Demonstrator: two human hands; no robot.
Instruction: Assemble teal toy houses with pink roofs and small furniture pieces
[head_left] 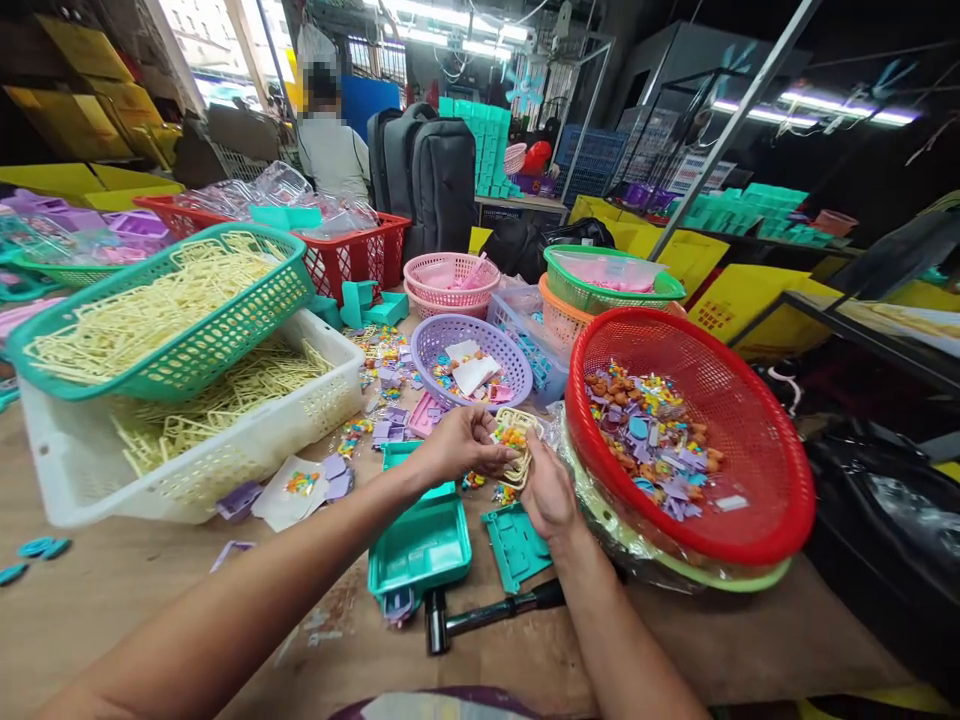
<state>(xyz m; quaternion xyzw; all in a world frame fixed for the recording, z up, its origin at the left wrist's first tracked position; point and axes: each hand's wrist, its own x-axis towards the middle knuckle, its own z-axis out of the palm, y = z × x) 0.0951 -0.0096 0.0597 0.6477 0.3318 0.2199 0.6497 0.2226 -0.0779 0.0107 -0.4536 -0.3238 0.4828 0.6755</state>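
My left hand (pixel 463 442) and my right hand (pixel 550 492) meet over the table, both gripping a pale yellow plastic frame (pixel 517 438) with small coloured bits in it. My left fingers pinch its left side and my right hand cups it from below. Right beside it a tilted red basket (pixel 757 520) holds several small coloured toy parts (pixel 651 440). Below my hands lie an open teal tray (pixel 420 545) and a teal lid (pixel 516 545). A small black hammer (pixel 480 615) rests on the table near my right forearm.
A white crate (pixel 82 470) and a green basket (pixel 187 350) full of yellow frames stand at the left. A purple basket (pixel 450 345), pink baskets (pixel 450 278) and a red crate (pixel 352 255) sit behind. A person (pixel 330 140) sits at the back. Loose purple parts (pixel 390 425) litter the table.
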